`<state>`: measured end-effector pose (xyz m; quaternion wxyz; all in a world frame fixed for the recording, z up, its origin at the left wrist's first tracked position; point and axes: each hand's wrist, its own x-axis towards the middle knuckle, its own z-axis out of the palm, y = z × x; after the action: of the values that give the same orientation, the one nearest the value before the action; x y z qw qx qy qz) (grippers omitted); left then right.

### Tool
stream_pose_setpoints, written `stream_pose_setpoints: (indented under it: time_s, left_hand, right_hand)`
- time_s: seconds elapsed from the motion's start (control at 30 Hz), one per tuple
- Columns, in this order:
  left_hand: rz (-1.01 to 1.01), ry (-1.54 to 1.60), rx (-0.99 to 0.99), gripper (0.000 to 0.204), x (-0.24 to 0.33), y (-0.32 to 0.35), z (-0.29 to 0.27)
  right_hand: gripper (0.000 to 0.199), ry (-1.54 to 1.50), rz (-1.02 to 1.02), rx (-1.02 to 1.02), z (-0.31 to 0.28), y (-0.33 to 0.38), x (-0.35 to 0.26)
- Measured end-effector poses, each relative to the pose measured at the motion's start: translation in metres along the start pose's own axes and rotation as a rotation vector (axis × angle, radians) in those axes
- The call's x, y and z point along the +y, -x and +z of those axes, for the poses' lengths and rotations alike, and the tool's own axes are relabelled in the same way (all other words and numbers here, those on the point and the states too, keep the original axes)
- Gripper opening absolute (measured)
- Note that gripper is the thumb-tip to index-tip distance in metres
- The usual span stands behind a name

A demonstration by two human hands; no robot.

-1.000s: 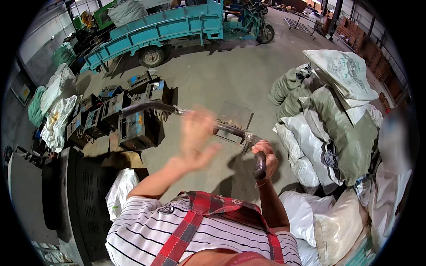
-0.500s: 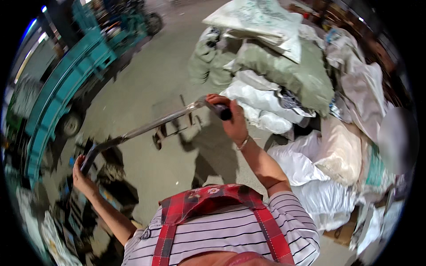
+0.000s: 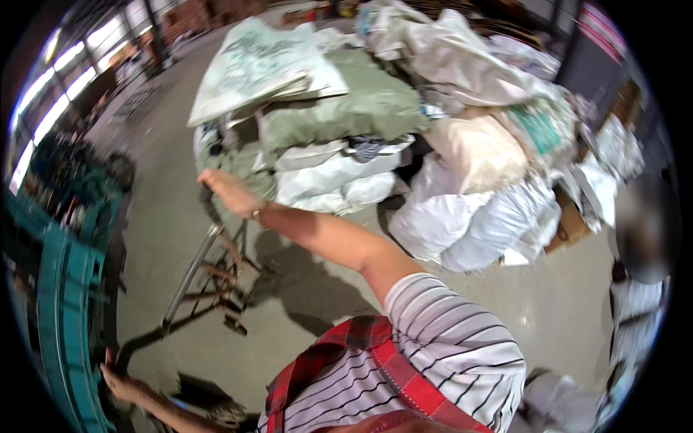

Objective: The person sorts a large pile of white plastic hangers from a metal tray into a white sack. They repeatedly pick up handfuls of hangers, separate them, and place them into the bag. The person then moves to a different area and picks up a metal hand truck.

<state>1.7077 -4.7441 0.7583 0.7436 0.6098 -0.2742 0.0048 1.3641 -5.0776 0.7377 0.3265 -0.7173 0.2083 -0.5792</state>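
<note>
Both hands wrap the metal hand truck [image 3: 206,278]: right hand [image 3: 227,191] and left hand [image 3: 119,382], fingers curled round its handles; rigid, probably heavy, best held at the handles.

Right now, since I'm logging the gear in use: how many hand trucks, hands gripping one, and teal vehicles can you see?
hand truck: 1
hands on its handles: 2, left hand and right hand
teal vehicle: 1
Total: 4

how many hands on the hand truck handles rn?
2. Right hand grips the upper handle of the hand truck, in front of the sack pile. Left hand holds the lower handle at bottom left, by the teal vehicle; partly hidden.
</note>
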Motion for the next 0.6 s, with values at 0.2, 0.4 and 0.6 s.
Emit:
stream_pose_setpoints:
  time_s: [0.2, 0.4, 0.6]
  left_hand:
    - [0.149, -0.421, 0.121, 0.043, -0.015, -0.033, 0.027]
    - [0.17, -0.372, 0.124, 0.05, -0.028, -0.085, 0.052]
    - [0.094, -0.434, 0.147, 0.051, -0.022, -0.108, 0.097]
  right_hand:
    - [0.052, 0.074, 0.346, -0.192, -0.039, 0.062, 0.001]
    - [0.045, 0.07, 1.131, -0.132, -0.132, 0.324, 0.05]
    - [0.042, 0.306, 1.676, 0.416, -0.283, 0.563, 0.044]
